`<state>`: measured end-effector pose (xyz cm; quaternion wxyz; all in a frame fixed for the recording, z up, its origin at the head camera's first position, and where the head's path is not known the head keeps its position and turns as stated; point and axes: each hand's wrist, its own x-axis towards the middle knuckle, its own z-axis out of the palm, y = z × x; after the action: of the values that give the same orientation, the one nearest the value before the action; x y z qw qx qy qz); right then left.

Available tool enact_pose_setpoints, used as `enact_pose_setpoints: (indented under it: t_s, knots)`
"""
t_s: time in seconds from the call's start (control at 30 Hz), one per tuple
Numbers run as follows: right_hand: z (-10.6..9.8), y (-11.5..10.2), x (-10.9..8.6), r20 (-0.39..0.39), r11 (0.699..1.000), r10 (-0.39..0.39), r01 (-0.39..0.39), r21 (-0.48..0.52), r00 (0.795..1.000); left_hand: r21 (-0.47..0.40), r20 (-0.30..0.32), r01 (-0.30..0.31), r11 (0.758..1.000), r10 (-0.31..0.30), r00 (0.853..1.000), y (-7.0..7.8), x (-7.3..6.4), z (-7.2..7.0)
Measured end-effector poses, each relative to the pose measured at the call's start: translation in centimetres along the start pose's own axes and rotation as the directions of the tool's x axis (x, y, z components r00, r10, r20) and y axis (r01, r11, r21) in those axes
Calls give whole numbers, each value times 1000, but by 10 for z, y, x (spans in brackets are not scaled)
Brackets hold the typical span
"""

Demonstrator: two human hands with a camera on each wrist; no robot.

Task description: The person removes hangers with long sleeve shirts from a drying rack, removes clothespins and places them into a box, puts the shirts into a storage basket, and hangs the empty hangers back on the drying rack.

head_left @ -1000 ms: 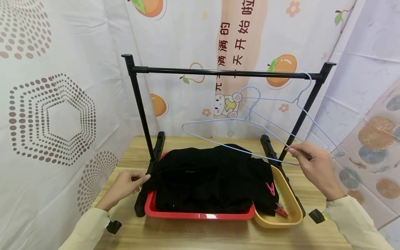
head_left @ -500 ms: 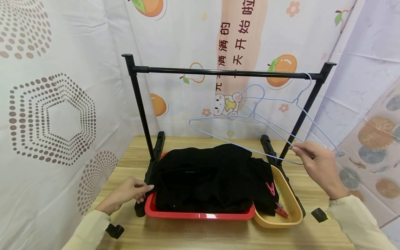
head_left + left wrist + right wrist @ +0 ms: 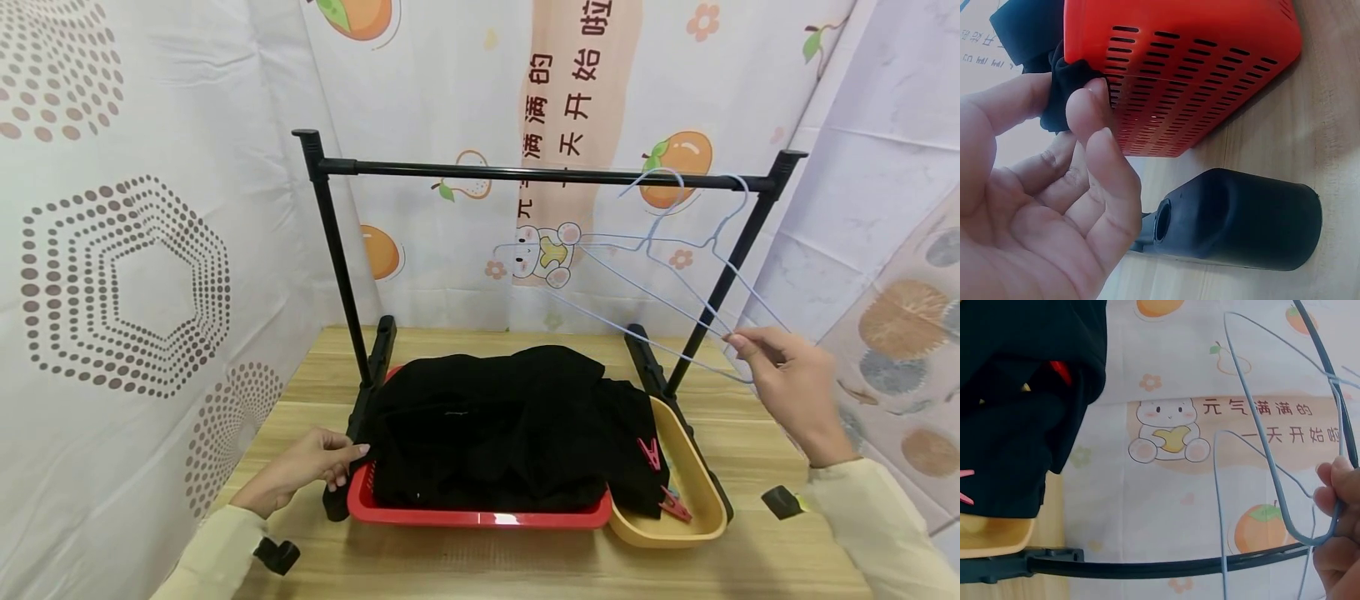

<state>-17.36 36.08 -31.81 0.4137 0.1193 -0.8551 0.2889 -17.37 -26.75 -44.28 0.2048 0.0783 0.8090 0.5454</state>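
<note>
My right hand (image 3: pixel 795 392) pinches the lower right arm of a light blue wire hanger (image 3: pixel 648 242). That hanger's hook overlaps the black rail (image 3: pixel 480 172) in the head view, near a second blue hanger (image 3: pixel 712 240) hooked on the rail's right end. In the right wrist view the fingers close on the bent end of the hanger (image 3: pixel 1264 437). Black clothing (image 3: pixel 480 425) fills a red basket (image 3: pixel 480 519) and spills over its right side. At the basket's left rim my left hand (image 3: pixel 300 467) pinches a bit of black cloth (image 3: pixel 1071 84) between thumb and fingertips.
A yellow tray (image 3: pixel 667 537) adjoins the red basket on the right. Two pinkish-red clothes pegs (image 3: pixel 650 453) lie on the cloth and tray. The rack's black feet (image 3: pixel 341 492) flank both containers on the wooden table (image 3: pixel 525 567). Printed curtains (image 3: pixel 450 275) stand behind.
My right hand has carried its hanger right, and the hook has risen to the rail's height in view. My left hand has moved down and right onto the cloth at the basket's corner.
</note>
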Motion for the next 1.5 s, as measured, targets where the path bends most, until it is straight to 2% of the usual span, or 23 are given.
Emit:
enact_pose_setpoints:
  t_s: [0.2,0.43,0.7,0.97,1.1,1.33,1.4,1.5]
  knots:
    - [-6,9,8,-4,991,127,-127,-44,992,-8,9,-4,1000,4,1000,0,0,1]
    - [-10,14,10,25,965,247,-243,-97,969,-2,-1,19,1000,-19,1000,0,0,3]
    - [-7,16,7,89,968,225,-212,-133,970,10,0,-1,1000,1,1000,2,0,2]
    - [-2,18,2,120,963,257,-243,-115,959,19,-3,1,1000,-1,1000,2,0,2]
    - [-1,19,-1,111,956,279,-265,-123,954,27,-8,5,1000,-4,1000,2,0,3]
    - [4,17,-9,59,961,258,-250,-122,964,38,-8,-5,999,5,1000,2,-1,1]
    - [6,18,-13,76,962,256,-247,-113,964,36,-14,-5,999,6,1000,2,-1,1]
    - [10,19,-22,150,961,267,-251,-119,952,38,-21,-14,999,15,1000,1,-2,0]
